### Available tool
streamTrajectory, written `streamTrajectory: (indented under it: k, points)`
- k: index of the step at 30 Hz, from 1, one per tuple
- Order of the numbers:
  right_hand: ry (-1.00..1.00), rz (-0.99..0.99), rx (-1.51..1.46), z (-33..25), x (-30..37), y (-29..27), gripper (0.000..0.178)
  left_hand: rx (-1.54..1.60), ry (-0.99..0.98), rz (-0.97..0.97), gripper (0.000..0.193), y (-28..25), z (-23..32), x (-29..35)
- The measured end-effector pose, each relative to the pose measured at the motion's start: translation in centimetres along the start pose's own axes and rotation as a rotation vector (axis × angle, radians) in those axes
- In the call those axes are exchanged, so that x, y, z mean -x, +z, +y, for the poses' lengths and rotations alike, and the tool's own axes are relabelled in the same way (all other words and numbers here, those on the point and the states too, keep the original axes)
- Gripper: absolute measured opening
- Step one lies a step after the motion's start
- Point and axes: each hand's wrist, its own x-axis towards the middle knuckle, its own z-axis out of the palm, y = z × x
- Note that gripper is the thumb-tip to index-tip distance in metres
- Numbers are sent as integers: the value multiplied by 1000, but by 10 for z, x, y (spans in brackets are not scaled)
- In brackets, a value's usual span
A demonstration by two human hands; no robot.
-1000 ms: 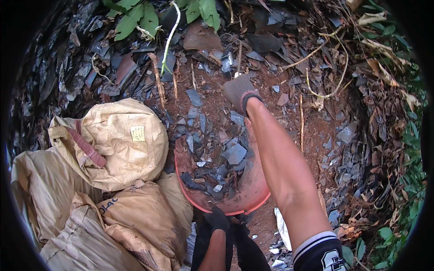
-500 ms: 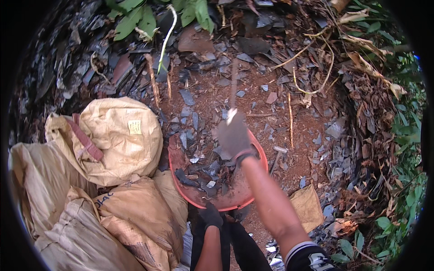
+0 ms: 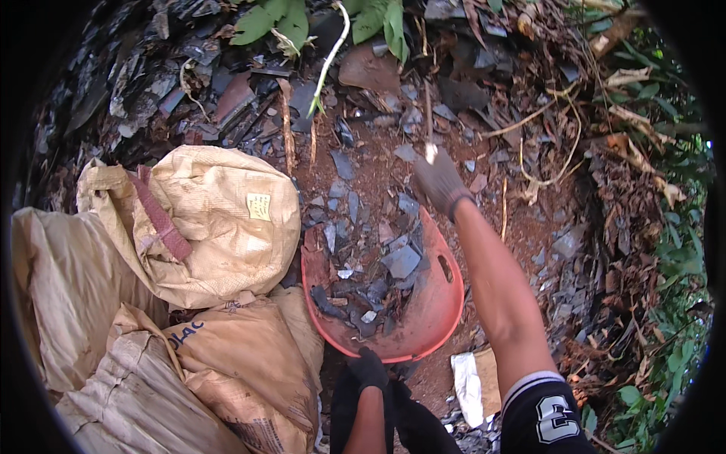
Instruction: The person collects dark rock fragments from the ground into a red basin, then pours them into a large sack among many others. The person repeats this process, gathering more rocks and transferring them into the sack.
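Note:
My left hand (image 3: 369,371), in a dark glove, grips the near rim of a red-orange plastic scoop (image 3: 446,303), which looks like a cut-down tub with a handle slot. Flat grey stone chips (image 3: 401,261), dark debris and reddish soil lie in it. Beyond its far right edge, my gloved right hand (image 3: 442,181) is closed around a thin rod-like tool (image 3: 429,113) with a pale part at the grip. The rod points away from me over the ground; its far end blends into the debris, so I cannot make out its kind.
Full tan woven sacks (image 3: 227,363) crowd the left, one with a dark red strap (image 3: 162,219). Slabs and dry leaves bank up at the back and right. Green plants (image 3: 681,257) edge the right. A white strip (image 3: 467,390) lies beside a brown cloth (image 3: 488,382).
My right hand has moved from above the scoop to beyond its far right edge, rod in hand. My left hand stays on the rim. The whole view has shifted somewhat.

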Motion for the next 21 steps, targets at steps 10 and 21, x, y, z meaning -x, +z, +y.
streamTrajectory:
  k: [10,21]
  points:
    - [302,-99,-299,63,66,-59,17,-63,22,-13,53,10,1,10]
    - [313,-199,-100,56,139,-57,16,-219,-95,26,79,9,-8,9]
